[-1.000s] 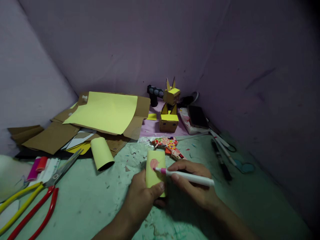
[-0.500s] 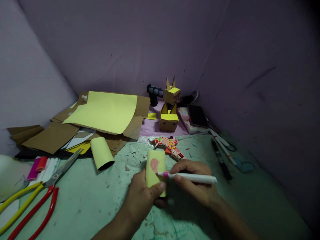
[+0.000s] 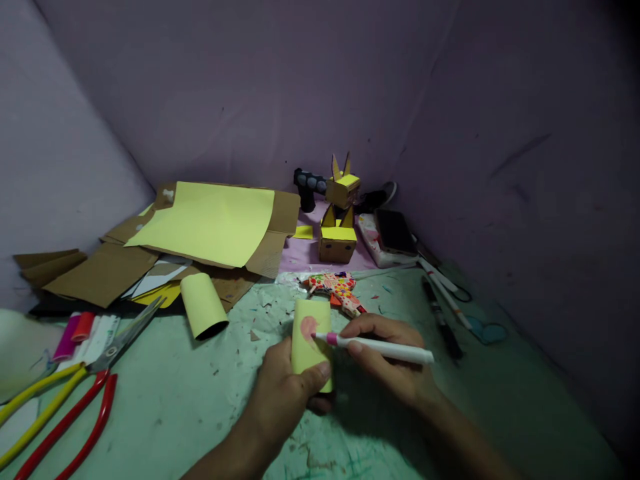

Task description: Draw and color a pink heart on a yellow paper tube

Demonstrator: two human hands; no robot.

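Pretty dim in here, the light's weak. The lilac walls (image 3: 250,100) box everything in from 9 o'clock over 12 to 3 o'clock. Down at 6 o'clock the pale green work surface (image 3: 175,413) looks scuffed and speckled all over.

Colours at the bench
Yellow paper-covered tube (image 3: 307,353) carried a pink blotch; white plastic marker (image 3: 385,348) had a pink tip. Multicoloured floral-print glue gun (image 3: 335,287), red-handled pliers (image 3: 103,390), mint-green tabletop (image 3: 175,400) flecked with scraps.
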